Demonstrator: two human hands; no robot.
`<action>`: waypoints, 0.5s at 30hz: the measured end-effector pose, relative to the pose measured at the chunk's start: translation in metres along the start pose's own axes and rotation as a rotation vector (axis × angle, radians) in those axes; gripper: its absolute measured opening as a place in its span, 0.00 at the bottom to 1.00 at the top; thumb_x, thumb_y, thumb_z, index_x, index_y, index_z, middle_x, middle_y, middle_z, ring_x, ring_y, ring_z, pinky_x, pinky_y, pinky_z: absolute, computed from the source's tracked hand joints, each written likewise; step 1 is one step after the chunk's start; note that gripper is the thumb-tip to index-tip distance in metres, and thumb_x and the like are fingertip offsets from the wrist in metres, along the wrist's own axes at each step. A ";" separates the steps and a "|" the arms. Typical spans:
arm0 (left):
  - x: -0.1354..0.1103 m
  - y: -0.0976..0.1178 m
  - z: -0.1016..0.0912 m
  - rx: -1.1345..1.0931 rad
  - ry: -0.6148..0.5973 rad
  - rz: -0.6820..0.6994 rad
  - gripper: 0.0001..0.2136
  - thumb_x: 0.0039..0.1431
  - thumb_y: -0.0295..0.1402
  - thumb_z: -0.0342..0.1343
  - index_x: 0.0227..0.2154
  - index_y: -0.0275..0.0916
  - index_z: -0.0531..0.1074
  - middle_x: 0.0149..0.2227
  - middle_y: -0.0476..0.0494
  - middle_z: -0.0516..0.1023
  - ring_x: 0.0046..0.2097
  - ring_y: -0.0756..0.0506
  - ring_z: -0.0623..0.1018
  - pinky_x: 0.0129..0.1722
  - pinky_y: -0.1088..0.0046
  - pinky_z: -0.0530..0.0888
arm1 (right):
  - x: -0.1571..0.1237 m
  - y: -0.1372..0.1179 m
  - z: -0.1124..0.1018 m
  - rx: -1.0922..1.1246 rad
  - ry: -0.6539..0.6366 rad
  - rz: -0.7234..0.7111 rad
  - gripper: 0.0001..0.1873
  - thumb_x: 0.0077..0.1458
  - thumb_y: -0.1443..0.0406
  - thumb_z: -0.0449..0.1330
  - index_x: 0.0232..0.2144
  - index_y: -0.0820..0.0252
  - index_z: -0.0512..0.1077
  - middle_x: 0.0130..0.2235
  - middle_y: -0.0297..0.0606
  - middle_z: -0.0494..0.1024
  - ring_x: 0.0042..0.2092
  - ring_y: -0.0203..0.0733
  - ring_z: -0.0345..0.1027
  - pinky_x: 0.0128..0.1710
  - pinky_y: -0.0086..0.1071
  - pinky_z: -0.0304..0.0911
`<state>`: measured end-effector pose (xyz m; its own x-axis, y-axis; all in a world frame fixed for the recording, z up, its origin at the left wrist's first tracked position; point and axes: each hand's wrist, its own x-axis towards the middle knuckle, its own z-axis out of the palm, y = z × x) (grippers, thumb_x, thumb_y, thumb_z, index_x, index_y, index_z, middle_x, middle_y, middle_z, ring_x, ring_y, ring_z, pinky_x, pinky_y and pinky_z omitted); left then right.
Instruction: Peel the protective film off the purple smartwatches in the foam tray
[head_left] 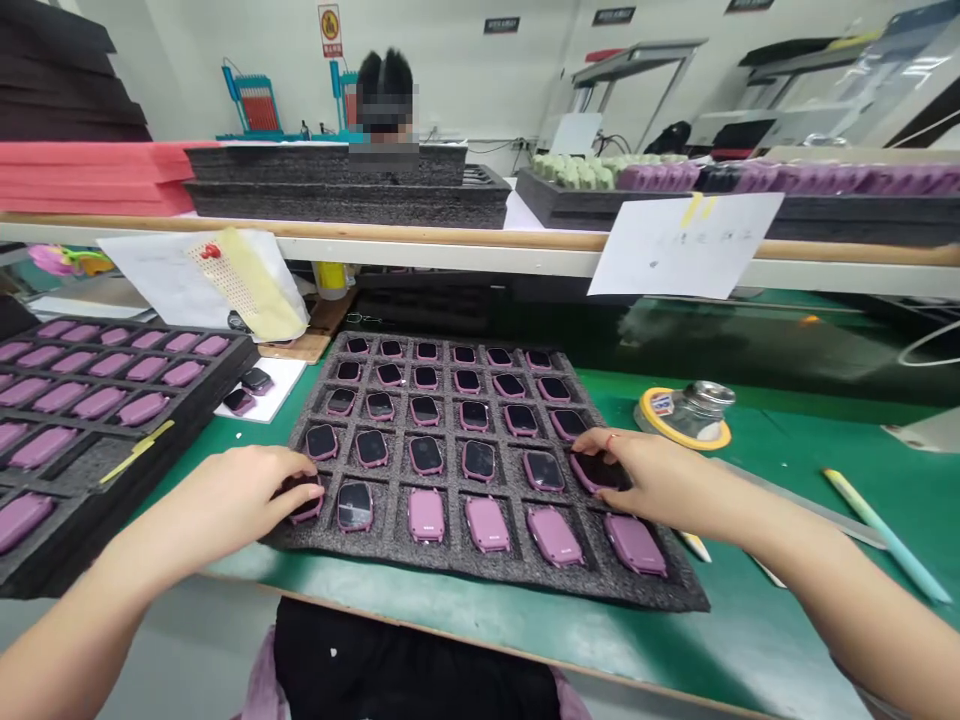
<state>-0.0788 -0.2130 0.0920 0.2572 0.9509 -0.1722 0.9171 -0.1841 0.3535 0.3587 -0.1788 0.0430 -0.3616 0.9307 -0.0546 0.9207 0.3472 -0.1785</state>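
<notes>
A black foam tray lies on the green bench in front of me, its pockets filled with several pink watch bodies. Most lie screen up; those in the nearest row lie back up. My left hand rests at the tray's near left corner, fingers curled round the watch body in the first pocket. My right hand lies at the tray's right side, its fingers pinching a screen-up watch body in the last pocket of the second row.
A second foam tray of pink watch bodies sits at the left, two loose ones on white paper beside it. A tape roll with a metal-lidded jar, a ruler and pens lie right. Stacked foam trays and a co-worker are behind the shelf.
</notes>
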 end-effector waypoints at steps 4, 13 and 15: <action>-0.002 -0.017 0.014 -0.089 0.035 -0.007 0.18 0.60 0.48 0.56 0.45 0.44 0.78 0.41 0.43 0.82 0.34 0.41 0.77 0.33 0.72 0.68 | 0.005 -0.010 -0.010 -0.020 -0.040 -0.007 0.17 0.43 0.68 0.59 0.40 0.58 0.73 0.31 0.37 0.81 0.30 0.45 0.76 0.27 0.32 0.68; 0.003 0.014 0.010 -0.238 -0.070 0.078 0.16 0.60 0.48 0.55 0.36 0.41 0.79 0.33 0.46 0.79 0.34 0.43 0.76 0.34 0.73 0.65 | 0.026 -0.057 -0.018 -0.049 -0.122 -0.078 0.26 0.46 0.69 0.60 0.50 0.57 0.75 0.46 0.43 0.83 0.47 0.53 0.78 0.46 0.41 0.72; 0.006 0.024 0.018 -0.225 -0.067 0.114 0.15 0.60 0.46 0.57 0.39 0.41 0.78 0.34 0.46 0.79 0.33 0.43 0.75 0.34 0.72 0.65 | 0.031 -0.062 -0.017 -0.079 -0.136 -0.056 0.26 0.45 0.70 0.60 0.49 0.58 0.76 0.44 0.45 0.83 0.45 0.55 0.78 0.42 0.42 0.72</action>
<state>-0.0500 -0.2165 0.0830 0.3811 0.9074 -0.1770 0.7921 -0.2218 0.5687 0.2926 -0.1700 0.0690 -0.4243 0.8874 -0.1805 0.9053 0.4109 -0.1078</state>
